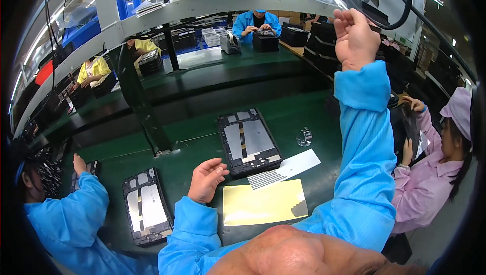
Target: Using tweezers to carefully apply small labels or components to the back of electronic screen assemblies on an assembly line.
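Currently my left hand (206, 180) and raised right hand (356, 37) are half-curled; whether either grips anything, I cannot tell. Black device (257, 138) and yellow sheet (260, 204) lie right of left hand; second device (154, 205), left. White beam (298, 3) obstructs near right hand.

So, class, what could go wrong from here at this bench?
1. The left hand is beside the black-framed device in the middle and the yellow sheet; a careless sweep might nudge either.
2. The white sheet overlaps the yellow one, so lifting one could drag the other along.
3. The raised right hand appears near the overhead rail, though depth is hard to judge; it might knock against it.
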`<state>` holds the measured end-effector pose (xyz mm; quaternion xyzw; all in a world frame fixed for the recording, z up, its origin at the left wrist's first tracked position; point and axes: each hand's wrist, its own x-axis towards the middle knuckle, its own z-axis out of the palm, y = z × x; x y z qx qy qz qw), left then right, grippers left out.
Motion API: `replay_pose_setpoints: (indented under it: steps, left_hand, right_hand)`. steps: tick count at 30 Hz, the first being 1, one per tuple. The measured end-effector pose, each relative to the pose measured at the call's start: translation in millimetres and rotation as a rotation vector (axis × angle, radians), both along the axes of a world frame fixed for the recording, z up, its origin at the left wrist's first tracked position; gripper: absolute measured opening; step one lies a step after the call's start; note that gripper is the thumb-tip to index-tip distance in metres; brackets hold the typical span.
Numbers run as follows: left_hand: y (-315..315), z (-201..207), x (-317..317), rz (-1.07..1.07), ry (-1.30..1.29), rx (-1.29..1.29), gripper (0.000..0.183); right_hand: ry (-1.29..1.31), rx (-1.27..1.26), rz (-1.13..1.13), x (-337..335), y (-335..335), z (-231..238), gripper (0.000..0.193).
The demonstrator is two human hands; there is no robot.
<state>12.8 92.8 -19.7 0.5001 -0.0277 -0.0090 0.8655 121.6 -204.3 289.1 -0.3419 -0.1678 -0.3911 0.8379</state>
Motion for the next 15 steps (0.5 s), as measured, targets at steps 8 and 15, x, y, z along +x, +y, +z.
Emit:
replay_pose_setpoints:
  steps: [8,15]
  left_hand:
    - [1,-5,2,-0.031,-0.013,0.016,0.03]
    - [-1,-7,3,-0.044,-0.025,0.013,0.031]
  right_hand:
    - [-0.032,-0.054,0.004,7,35,-2,0.006]
    - [-0.13,-0.262,-0.009,4,57,14,0.018]
